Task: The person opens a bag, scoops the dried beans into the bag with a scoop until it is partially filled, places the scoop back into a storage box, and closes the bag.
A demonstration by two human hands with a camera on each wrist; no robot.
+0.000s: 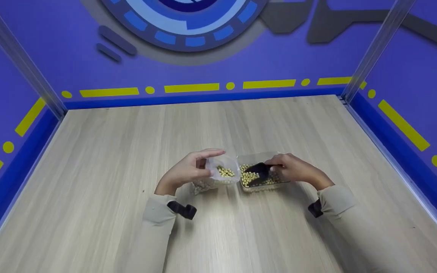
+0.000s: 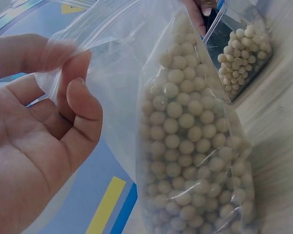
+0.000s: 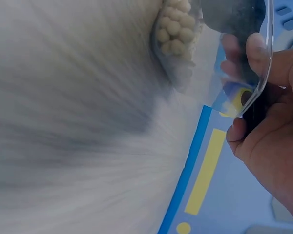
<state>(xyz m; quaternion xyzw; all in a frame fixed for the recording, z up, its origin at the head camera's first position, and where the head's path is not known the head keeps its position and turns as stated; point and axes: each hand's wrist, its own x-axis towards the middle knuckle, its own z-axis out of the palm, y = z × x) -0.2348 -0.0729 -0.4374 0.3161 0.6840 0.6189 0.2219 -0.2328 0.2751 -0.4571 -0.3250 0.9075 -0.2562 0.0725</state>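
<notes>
My left hand (image 1: 185,171) pinches the rim of a clear zip bag (image 2: 149,102), which stands on the table with its mouth open. Small pale-yellow balls (image 2: 185,131), like dried soybeans, fill much of it in the left wrist view. Just right of the bag sits a clear rectangular container (image 1: 254,157) with more of these balls (image 1: 248,177) in it. A black scoop (image 1: 260,171) is in the container, its handle gripped by my right hand (image 1: 298,168). In the right wrist view the container's clear wall partly covers the fingers.
A wood-grain table (image 1: 108,151) lies under everything. Blue-purple panels (image 1: 188,76) with yellow marks rise at its back and both sides. Metal posts (image 1: 374,53) stand at the back corners. Each wrist carries a black strap mount (image 1: 182,209).
</notes>
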